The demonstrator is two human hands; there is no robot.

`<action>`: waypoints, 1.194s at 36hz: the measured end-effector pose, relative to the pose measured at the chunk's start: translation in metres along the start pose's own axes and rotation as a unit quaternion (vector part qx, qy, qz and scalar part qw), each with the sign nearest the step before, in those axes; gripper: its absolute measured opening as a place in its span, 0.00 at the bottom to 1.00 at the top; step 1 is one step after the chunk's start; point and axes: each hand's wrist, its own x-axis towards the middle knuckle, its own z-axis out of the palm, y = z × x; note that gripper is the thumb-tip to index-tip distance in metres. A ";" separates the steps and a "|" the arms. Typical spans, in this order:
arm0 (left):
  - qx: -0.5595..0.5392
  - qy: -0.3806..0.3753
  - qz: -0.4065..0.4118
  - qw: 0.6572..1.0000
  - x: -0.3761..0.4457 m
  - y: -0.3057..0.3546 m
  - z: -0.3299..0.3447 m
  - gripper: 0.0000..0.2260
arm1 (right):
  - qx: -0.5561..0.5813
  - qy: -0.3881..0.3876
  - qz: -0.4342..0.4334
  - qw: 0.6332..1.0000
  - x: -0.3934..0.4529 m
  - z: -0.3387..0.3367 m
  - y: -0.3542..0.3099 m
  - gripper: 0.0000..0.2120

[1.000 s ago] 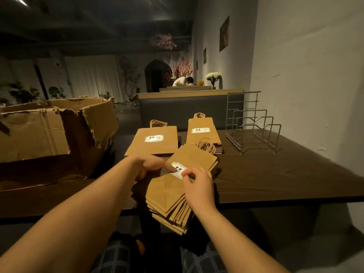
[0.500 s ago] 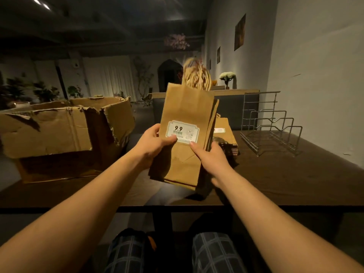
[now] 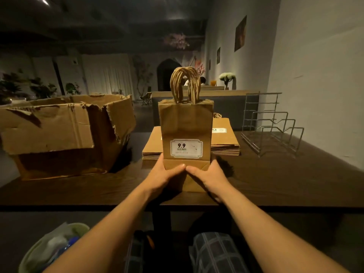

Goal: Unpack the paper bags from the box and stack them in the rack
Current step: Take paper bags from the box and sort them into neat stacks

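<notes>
Surface (image 3: 275, 180) has the torn box (image 3: 65, 133) on the left, wire rack (image 3: 273, 127) far right w/ nothing in it, two flat piles (image 3: 224, 140) in between. Bundle of bags (image 3: 186, 134) stands upright near the front edge, handles up. Left hand (image 3: 166, 174) & right hand (image 3: 208, 176) both clamped on its bottom end, thumbs on the front. Imo it's light but floppy paper, bags will fan out/slide, so squeeze low on both sides, not by the handles.

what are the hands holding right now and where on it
Both the left hand and right hand grip an upright bundle of paper bags by its bottom end, one on each side, thumbs across the front.
</notes>
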 end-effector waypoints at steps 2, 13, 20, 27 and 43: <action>0.019 -0.026 -0.016 0.999 0.001 0.000 -0.005 0.29 | -0.011 -0.017 0.001 1.000 0.005 -0.001 0.003 0.34; 0.109 0.006 -0.038 0.993 -0.001 -0.002 -0.008 0.31 | -0.054 -0.024 0.022 0.998 0.013 -0.001 0.006 0.47; 0.082 -0.097 -0.118 0.985 0.001 0.023 -0.024 0.24 | 0.129 -0.026 -0.030 0.991 0.016 -0.019 -0.048 0.27; 0.181 -0.200 -0.180 0.946 0.010 0.071 -0.032 0.15 | 0.194 0.046 -0.012 0.980 0.025 -0.060 -0.101 0.35; 0.075 0.118 -0.279 0.950 0.034 0.019 -0.051 0.19 | 0.053 -0.008 0.299 0.953 0.011 -0.111 -0.033 0.15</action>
